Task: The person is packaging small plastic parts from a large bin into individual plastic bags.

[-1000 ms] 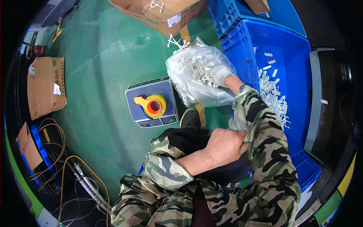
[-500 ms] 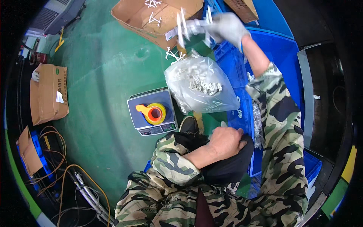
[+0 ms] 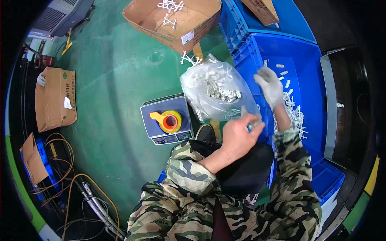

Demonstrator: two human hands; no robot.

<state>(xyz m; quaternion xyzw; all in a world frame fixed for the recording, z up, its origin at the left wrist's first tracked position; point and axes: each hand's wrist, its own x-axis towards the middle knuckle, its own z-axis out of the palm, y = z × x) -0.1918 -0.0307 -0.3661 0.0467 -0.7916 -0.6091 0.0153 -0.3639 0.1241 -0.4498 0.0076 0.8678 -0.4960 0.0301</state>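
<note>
My bare left hand (image 3: pixel 238 136) is closed above my knee, beside the clear plastic bag (image 3: pixel 245 106). A bit of blue and a pale tip show at its fingers; what it grips is too small to name. Over the near-left rim of a blue bin (image 3: pixel 307 86) is my right hand (image 3: pixel 270 89), in a white glove, its fingers drawn together. A small white plastic part (image 3: pixel 265 63) shows at its fingertips. Loose white plastic parts (image 3: pixel 295 120) lie in the bin below and beyond this hand. The bag bulges with similar white parts (image 3: pixel 221 90).
An open cardboard box (image 3: pixel 177 34) holds branching white plastic pieces; another such piece (image 3: pixel 189 59) lies by the bag. A scale (image 3: pixel 150 132) carries a yellow-orange tape roll (image 3: pixel 171 121). At left are a carton (image 3: pixel 56 100) and cables (image 3: pixel 86 176). A second blue bin (image 3: pixel 281 24) stands farther off.
My right hand has come from beside the cardboard box to the blue bin, and the branching white pieces it carried are no longer in it. My left hand has risen off my knee toward the bag.
</note>
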